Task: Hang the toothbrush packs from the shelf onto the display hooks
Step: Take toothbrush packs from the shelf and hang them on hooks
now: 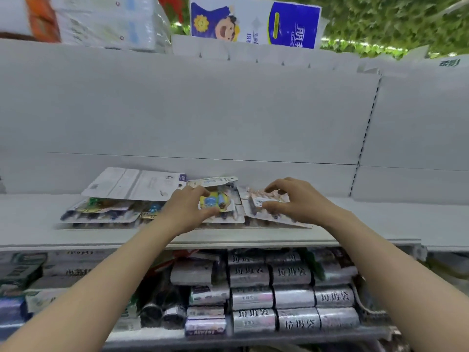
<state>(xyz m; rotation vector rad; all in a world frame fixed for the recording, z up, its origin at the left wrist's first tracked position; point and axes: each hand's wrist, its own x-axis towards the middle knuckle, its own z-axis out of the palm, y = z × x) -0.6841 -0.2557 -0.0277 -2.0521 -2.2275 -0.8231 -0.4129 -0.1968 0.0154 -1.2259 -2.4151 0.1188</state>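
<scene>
— What's on the left of the shelf [38, 217]?
— A stack [101, 214] of toothbrush packs lying flat. A white pack [134, 184] sits face down across the top, its far edge close to the panel [203, 110]

— And the left hand [187, 207]?
— Just right of the stack, palm down, curled over the yellow pack [215, 200]. The fingers are on its far edge and the thumb on its near edge, so the hand grips that pack. The pack lies on top of others at the middle of the shelf

— Next along?
— The pink pack [256, 199], just beside the yellow one. It's too blurred to tell whether it lies flat or tilted. The right hand [297, 196] grips it the same way, fingers arched over the far side and thumb pressed on the front

— Do the hands touch?
— No, they're apart, with the right part of the yellow pack showing between them

— What's lower down?
— Under the shelf, between the two arms, silver rolls [291, 295] are packed in rows

— And further right?
— A slotted strip [365, 135] runs up the panel, and green leaves [406, 21] show above it at the top corner
</scene>
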